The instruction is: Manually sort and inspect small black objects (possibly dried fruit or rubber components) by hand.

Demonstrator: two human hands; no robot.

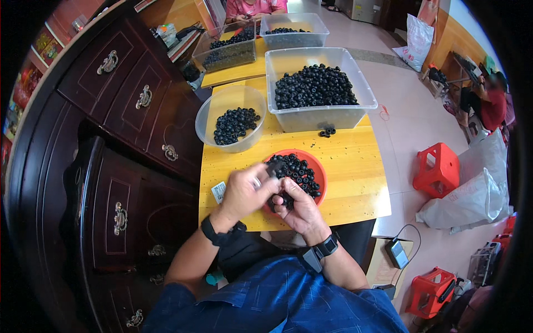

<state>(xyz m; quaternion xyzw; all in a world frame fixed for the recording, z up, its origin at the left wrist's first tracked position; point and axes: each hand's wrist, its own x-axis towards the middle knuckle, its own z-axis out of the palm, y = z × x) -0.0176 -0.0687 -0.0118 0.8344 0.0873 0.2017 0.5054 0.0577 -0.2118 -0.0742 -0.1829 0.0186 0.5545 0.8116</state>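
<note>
Both hands meet over the left part of a red round bowl (323, 176), which holds many small black ring-shaped pieces (305, 175). My left hand (244, 191) is blurred by motion, its fingers curled with a dark smear at their tips. What it grips I cannot make out. Thumb and fingers of my right hand (302, 211) are closed around black ring-shaped pieces, partly hidden by the fingers. The fingertips of the two hands touch or nearly touch.
Beyond the bowl on the yellow table (355, 172) stand a clear round tub (202, 125) and a large clear bin (316, 119), both with black pieces. Two more bins stand farther back near another person. Dark drawers (127, 194) line the left; red stools (437, 169) stand right.
</note>
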